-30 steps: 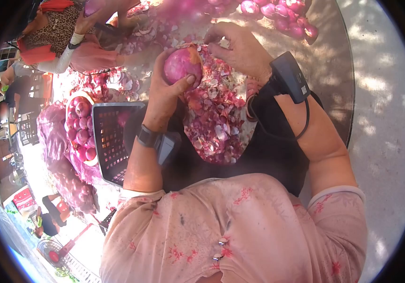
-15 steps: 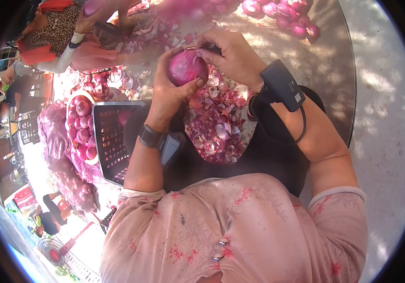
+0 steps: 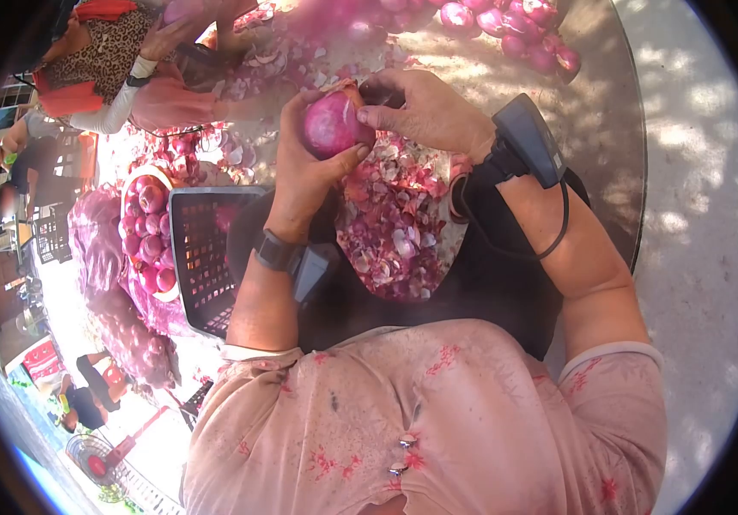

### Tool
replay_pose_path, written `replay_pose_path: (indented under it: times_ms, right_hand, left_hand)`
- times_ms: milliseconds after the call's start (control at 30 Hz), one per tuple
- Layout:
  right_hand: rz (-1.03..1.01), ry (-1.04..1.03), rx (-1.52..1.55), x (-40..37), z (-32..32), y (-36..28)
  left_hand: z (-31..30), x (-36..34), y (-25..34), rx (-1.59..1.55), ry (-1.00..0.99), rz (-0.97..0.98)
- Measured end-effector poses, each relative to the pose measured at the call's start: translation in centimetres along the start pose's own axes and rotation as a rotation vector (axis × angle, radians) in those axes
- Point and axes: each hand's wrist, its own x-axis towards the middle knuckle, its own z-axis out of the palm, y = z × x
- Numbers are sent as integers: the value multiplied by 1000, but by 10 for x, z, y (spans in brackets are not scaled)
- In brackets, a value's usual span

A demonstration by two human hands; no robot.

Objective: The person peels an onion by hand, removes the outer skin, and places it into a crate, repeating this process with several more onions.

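Observation:
A large red onion (image 3: 331, 127) rests in my left hand (image 3: 300, 172), whose fingers and thumb wrap round its left side and underside. My right hand (image 3: 433, 112) is closed at the onion's upper right, the thumb pressed to its side and the forefinger curled. A dark patch shows between these fingers, and I cannot make out what it is. A flap of loose onion skin (image 3: 347, 87) stands at the top of the onion. Beneath both hands lies a heap of onion skins (image 3: 399, 227) between my knees.
A dark plastic crate (image 3: 206, 204) stands at my left, beside a round basket of onions (image 3: 147, 227) and full net sacks (image 3: 98, 249). Several onions (image 3: 528, 30) lie on the floor ahead. Another person (image 3: 120, 51) holds an onion at the upper left. A fan (image 3: 97, 464) stands behind.
My right hand has moved slightly right and down, its wrist turning. The onion has tilted a little in my left hand, and a skin flap now shows at its top.

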Motion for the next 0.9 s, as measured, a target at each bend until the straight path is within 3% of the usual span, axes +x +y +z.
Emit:
replay_pose_path:
  times_ms: [267,467,833,900]
  right_hand:
    - [69,-27,99,0,13,6]
    - [108,33,-101,2,11,0]
    - [-2,-84,394,-1,16,4]
    - [2,-74,295,0,16,6]
  left_hand:
    - [0,2,-10,281,33,119]
    - [1,1,-10,265,25,140]
    - [-4,3,-9,265,56,141]
    - [-5,4,-13,347,36,228]
